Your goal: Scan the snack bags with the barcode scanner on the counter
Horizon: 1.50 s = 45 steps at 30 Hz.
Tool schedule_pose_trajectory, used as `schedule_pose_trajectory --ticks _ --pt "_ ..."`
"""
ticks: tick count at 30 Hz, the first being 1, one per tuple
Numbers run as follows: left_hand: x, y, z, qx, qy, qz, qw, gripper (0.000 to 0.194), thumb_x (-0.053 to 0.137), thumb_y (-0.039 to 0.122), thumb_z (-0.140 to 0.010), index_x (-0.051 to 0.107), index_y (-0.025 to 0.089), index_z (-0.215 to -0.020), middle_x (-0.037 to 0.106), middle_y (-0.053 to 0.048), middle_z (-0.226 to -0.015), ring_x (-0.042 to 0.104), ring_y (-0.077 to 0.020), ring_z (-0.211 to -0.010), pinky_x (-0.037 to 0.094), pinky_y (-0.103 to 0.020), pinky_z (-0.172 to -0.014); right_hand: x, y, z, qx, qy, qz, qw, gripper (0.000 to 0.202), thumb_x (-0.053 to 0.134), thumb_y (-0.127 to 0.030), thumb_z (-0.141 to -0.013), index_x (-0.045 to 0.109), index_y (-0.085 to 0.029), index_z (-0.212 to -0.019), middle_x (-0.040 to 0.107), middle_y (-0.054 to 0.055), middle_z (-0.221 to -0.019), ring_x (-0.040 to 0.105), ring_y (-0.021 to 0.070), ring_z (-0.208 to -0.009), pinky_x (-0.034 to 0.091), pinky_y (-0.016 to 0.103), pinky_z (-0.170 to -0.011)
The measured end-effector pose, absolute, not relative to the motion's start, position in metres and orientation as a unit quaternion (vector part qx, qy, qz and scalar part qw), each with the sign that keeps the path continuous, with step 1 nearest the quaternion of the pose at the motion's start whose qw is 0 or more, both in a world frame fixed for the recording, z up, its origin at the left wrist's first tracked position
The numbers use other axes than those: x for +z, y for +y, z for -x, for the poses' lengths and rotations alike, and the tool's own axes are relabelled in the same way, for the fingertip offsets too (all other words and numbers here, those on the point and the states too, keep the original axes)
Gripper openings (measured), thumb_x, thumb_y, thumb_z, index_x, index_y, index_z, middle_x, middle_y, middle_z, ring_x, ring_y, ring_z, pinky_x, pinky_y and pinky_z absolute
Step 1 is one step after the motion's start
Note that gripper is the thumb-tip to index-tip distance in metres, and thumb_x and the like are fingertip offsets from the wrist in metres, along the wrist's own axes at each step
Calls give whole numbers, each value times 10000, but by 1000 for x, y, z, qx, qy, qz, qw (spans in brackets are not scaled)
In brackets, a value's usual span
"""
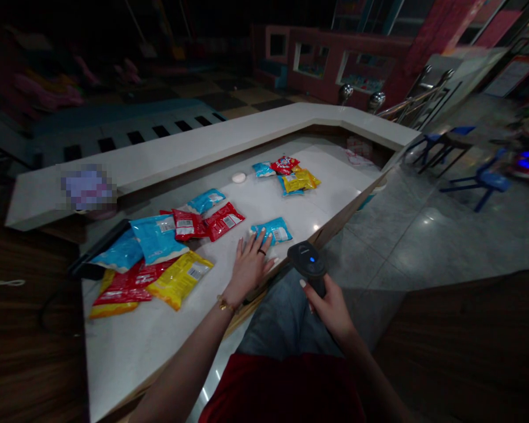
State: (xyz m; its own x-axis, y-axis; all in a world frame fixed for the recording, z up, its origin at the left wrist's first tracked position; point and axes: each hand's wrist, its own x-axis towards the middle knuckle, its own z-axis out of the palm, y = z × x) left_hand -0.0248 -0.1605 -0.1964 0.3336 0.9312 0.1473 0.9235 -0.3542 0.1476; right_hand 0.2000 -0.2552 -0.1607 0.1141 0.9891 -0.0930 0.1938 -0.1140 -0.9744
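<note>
My left hand (250,259) lies with fingers spread, its fingertips on the near side of a blue snack bag (278,230) that rests flat on the white counter. In my right hand (330,305) is a dark barcode scanner (307,259), gripped by its handle, with a small blue light on its top. The scanner is just off the counter's front edge, to the right of the blue bag. Left of my left hand lie a red snack bag (224,221), a yellow snack bag (180,278) and several more blue and red ones, some overlapping.
Farther along the counter (321,205) sits a second pile with a yellow bag (300,179) and a red bag (284,164). A small white round object (238,177) lies near the raised ledge (229,136). Blue stools (485,179) stand on the floor to the right.
</note>
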Motion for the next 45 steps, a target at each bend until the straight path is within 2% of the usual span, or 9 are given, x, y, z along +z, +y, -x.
schedule_pose_trajectory --ticks 4,9,14,18,26,35,41,45 --pt "-191 -148 27 136 573 -808 29 516 516 379 -1109 578 258 -1606 434 -122 -1761 456 -333 -1601 308 -582 -1350 -162 -255 -197 453 -499 592 442 335 756 -557 -893 677 -235 -941 603 -57 -562 576 159 -419 438 239 -443" --pt "-191 -120 26 139 591 -792 63 655 612 384 -1078 452 218 -1692 341 -176 -1799 397 -366 -1633 300 -605 -1342 -161 -254 -195 444 -515 588 438 265 731 -496 -900 669 -240 -933 602 -60 -555 589 158 -427 441 231 -454" --pt "-199 -115 29 155 594 -787 64 619 682 376 -1043 547 233 -1630 546 -160 -1670 483 -354 -1551 282 -592 -1342 -161 -254 -197 437 -519 583 446 235 724 -463 -913 692 -234 -954 610 -54 -566 600 161 -451 452 233 -470" --pt "-208 -124 33 211 591 -777 43 615 745 363 -1003 598 233 -1586 624 -153 -1582 527 -353 -1482 324 -573 -1308 -162 -253 -196 438 -524 583 441 266 723 -474 -906 708 -226 -1002 626 -50 -598 602 157 -452 462 233 -471" --pt "-216 -126 37 258 587 -766 46 619 796 353 -964 632 239 -1549 652 -136 -1556 529 -360 -1471 331 -566 -1294 -167 -251 -190 461 -530 581 411 350 693 -503 -906 706 -214 -1102 616 -55 -609 564 148 -420 441 228 -419" --pt "-222 -124 36 255 599 -757 49 583 734 283 -968 652 229 -1543 645 -152 -1558 538 -368 -1477 315 -564 -1295 -162 -252 -190 465 -519 586 413 342 689 -533 -905 686 -223 -1049 623 -52 -573 591 163 -416 453 234 -424" --pt "-218 -124 37 256 596 -760 53 594 777 336 -964 644 265 -1539 654 -129 -1554 528 -356 -1482 319 -567 -1298 -160 -251 -190 449 -523 592 418 318 699 -525 -881 683 -230 -1000 623 -49 -596 582 156 -429 448 238 -440" --pt "-216 -126 35 259 598 -757 53 594 801 346 -959 652 253 -1526 664 -135 -1538 544 -350 -1463 329 -566 -1295 -159 -253 -190 455 -519 592 416 333 682 -523 -898 699 -227 -1050 625 -48 -591 588 167 -432 456 245 -438"
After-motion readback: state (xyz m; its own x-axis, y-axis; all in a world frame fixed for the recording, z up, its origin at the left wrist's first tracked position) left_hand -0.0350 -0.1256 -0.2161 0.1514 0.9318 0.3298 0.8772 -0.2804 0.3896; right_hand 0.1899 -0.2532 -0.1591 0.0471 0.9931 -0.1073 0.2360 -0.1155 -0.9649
